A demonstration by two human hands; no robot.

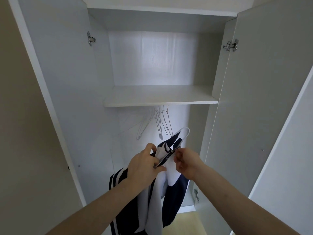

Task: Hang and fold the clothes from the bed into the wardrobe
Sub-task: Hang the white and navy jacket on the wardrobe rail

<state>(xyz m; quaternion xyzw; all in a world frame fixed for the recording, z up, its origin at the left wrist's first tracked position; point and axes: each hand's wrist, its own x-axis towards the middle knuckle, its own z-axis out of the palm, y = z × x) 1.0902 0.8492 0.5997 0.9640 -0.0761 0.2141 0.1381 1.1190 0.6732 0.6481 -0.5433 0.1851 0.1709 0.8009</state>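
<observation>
Evidently mid-hanging, judged from the open wardrobe (157, 102): navy-and-white jacket (162, 184) held up in front of the hanging space, below the shelf, not yet on the rail; left hand (144, 168) curled round the zip edge near the collar; right hand (186, 162) pinching the zip pull (172, 150); next, probably: finish zipping, then hook onto the rail beside the thin white wire hangers (159, 122). Smooth, slippery-looking sportswear cloth, striped sleeve drooping; white loop at top, hanger or collar, cannot tell; matte white laminate panels, metal hinges (231, 45).
</observation>
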